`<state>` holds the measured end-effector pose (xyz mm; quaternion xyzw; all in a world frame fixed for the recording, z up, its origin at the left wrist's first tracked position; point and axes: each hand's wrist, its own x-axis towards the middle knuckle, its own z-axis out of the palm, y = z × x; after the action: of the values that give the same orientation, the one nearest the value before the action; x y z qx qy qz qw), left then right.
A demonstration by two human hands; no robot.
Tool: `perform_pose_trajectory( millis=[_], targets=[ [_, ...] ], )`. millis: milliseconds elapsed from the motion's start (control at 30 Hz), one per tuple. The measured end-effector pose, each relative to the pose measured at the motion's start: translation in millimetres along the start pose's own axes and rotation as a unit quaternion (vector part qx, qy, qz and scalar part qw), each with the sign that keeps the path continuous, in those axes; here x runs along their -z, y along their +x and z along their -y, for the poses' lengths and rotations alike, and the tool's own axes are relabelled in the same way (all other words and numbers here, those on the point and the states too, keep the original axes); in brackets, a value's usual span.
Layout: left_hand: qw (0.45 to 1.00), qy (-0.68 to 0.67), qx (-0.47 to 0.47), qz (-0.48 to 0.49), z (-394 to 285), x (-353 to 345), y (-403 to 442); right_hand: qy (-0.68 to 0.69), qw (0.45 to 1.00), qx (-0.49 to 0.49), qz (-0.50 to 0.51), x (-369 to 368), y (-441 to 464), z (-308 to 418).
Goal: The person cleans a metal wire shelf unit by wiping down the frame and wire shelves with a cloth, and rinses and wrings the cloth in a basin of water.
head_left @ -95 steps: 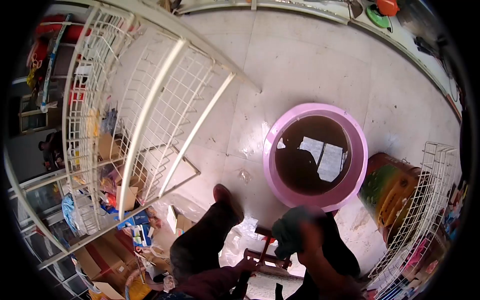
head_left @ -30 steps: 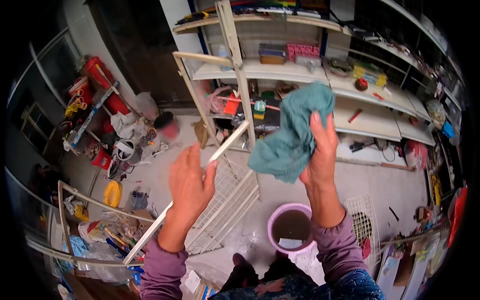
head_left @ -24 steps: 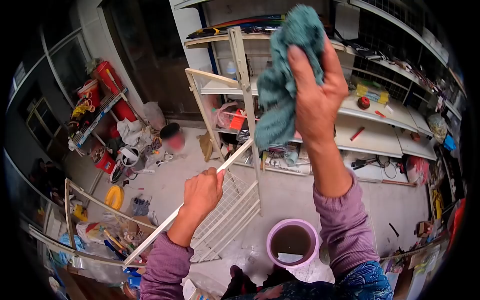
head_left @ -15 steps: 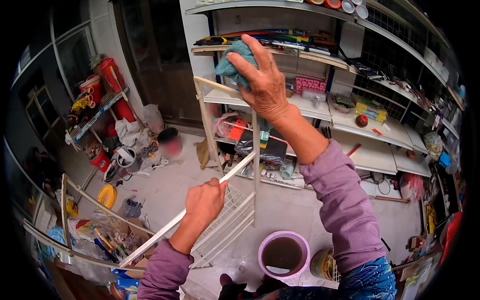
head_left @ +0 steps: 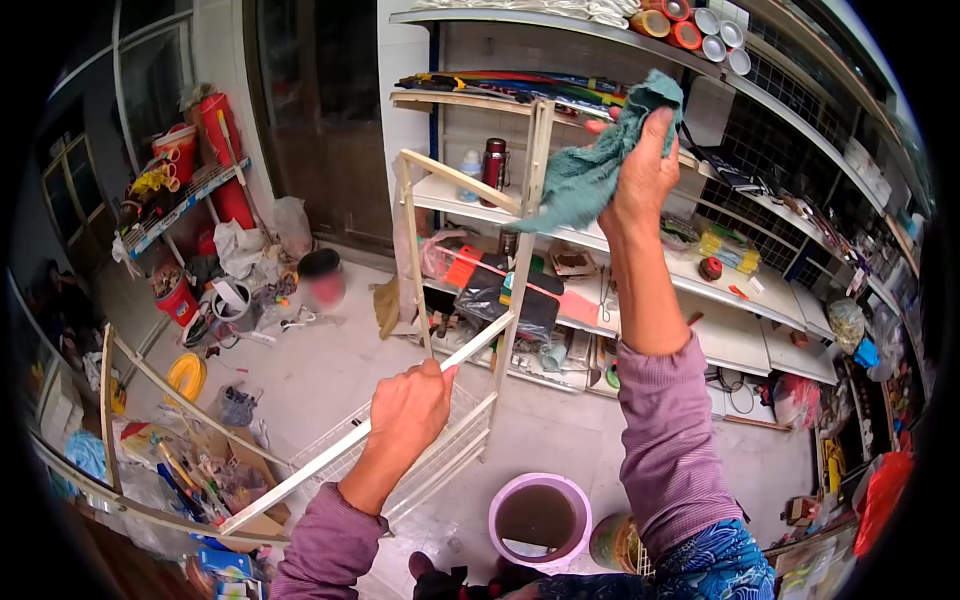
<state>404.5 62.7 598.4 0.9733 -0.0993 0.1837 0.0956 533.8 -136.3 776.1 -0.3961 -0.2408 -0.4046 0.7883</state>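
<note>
My left hand point(head_left: 410, 405) is wrapped round a pale bar of the cream metal rack point(head_left: 524, 255), which stands tilted in front of me. Up at the right, my right hand point(head_left: 643, 175) grips a teal cloth point(head_left: 590, 178). The cloth hangs loosely to the left, its lower tip close to the rack's upright post. Below, a lilac bucket point(head_left: 497, 490) of dark water stands on the floor near my feet.
White shelves point(head_left: 735, 270) with assorted goods line the back and right. A dark red thermos point(head_left: 494, 165) stands on one shelf. Cluttered boxes and bags lie at lower left, near a yellow coil point(head_left: 186, 378). Beside the bucket is a round tin point(head_left: 615, 545).
My right hand has moved right from the rack's top corner, and the bunched cloth now hangs open. My left hand keeps its hold on the bar.
</note>
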Motion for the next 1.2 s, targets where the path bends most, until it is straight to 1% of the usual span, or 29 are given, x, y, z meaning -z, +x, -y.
perform_pose_trajectory(
  millis=[67, 100, 167, 200, 233, 267, 333, 367, 400, 433, 467, 533, 600, 633, 700, 733, 767, 800, 833, 900, 933, 967, 1033, 1067, 1167, 1200],
  targets=[
    [1.0, 0.002, 0.002, 0.001, -3, 2, 0, -0.113, 0.993, -0.029, 0.033, 0, -9, 0],
    [1.0, 0.006, -0.001, 0.0, -3, 3, -1, -0.356, 0.922, 0.145, 0.039, 2, -12, -23],
    [1.0, 0.006, 0.0, -0.008, -3, 1, -1, -0.276, 0.941, 0.079, 0.178, -7, -40, -21],
    [1.0, 0.008, -0.001, -0.018, -1, 1, -1, -0.378, 0.905, 0.127, 0.15, -4, -37, -18],
    [1.0, 0.006, 0.003, -0.021, 0, 0, -2, -0.419, 0.878, 0.214, 0.088, -5, -32, -12],
    [0.999, 0.0, -0.002, -0.035, -2, -2, -3, -0.32, 0.913, 0.242, 0.077, -6, -32, -4],
    [0.999, -0.009, 0.0, -0.053, -3, -3, -2, -0.261, 0.885, 0.372, 0.106, -32, -29, 23],
    [0.999, -0.01, 0.0, -0.051, -3, -2, -2, -0.299, 0.815, 0.472, 0.157, -49, -22, 26],
    [0.999, -0.011, -0.001, -0.049, -4, -1, -3, -0.319, 0.732, 0.567, 0.203, -65, -15, 30],
    [0.999, -0.014, 0.001, -0.05, -4, -3, -3, -0.351, 0.705, 0.568, 0.241, -90, -17, 21],
    [0.998, -0.018, -0.001, -0.057, -4, -5, -3, -0.363, 0.736, 0.504, 0.27, -108, -18, -1],
    [0.998, -0.02, 0.0, -0.065, -4, -6, -4, -0.415, 0.718, 0.461, 0.316, -136, -21, -43],
    [0.997, -0.019, -0.002, -0.071, -4, -6, -4, -0.491, 0.667, 0.438, 0.35, -148, -15, -93],
    [0.997, -0.016, 0.0, -0.071, -3, -6, -4, -0.488, 0.67, 0.437, 0.349, -147, -14, -114],
    [0.997, -0.019, 0.0, -0.074, -4, -8, -4, -0.572, 0.612, 0.404, 0.367, -140, -17, -153],
    [0.997, -0.008, 0.004, -0.072, -5, -8, -4, -0.569, 0.615, 0.404, 0.368, -130, -20, -169],
    [0.997, -0.005, 0.007, -0.071, -4, -10, -4, -0.619, 0.567, 0.385, 0.385, -117, -21, -183],
    [0.997, 0.001, 0.0, -0.074, -3, -12, -4, -0.665, 0.514, 0.364, 0.401, -113, -25, -185],
    [0.997, 0.005, -0.006, -0.079, -3, -13, -3, -0.663, 0.514, 0.365, 0.403, -114, -26, -188],
    [0.998, 0.002, 0.004, -0.066, -4, -12, -2, -0.739, 0.491, 0.212, 0.41, -110, -29, -190],
    [0.998, -0.008, 0.011, -0.065, -4, -9, -3, -0.72, 0.485, 0.227, 0.442, -107, -27, -185],
    [0.997, -0.014, 0.017, -0.068, -5, -6, -4, -0.722, 0.48, 0.224, 0.444, -100, -28, -183],
    [0.997, -0.007, 0.018, -0.071, -6, -11, -4, -0.719, 0.48, 0.273, 0.423, -97, -33, -174],
    [0.998, 0.005, 0.012, -0.068, -6, -13, -5, -0.718, 0.467, 0.276, 0.437, -93, -34, -168],
    [0.997, -0.022, 0.007, -0.071, -4, -8, -5, -0.723, 0.444, 0.28, 0.448, -79, -38, -149],
    [0.997, -0.011, 0.007, -0.075, -5, -10, -4, -0.729, 0.438, 0.269, 0.452, -76, -39, -143]
  ],
)
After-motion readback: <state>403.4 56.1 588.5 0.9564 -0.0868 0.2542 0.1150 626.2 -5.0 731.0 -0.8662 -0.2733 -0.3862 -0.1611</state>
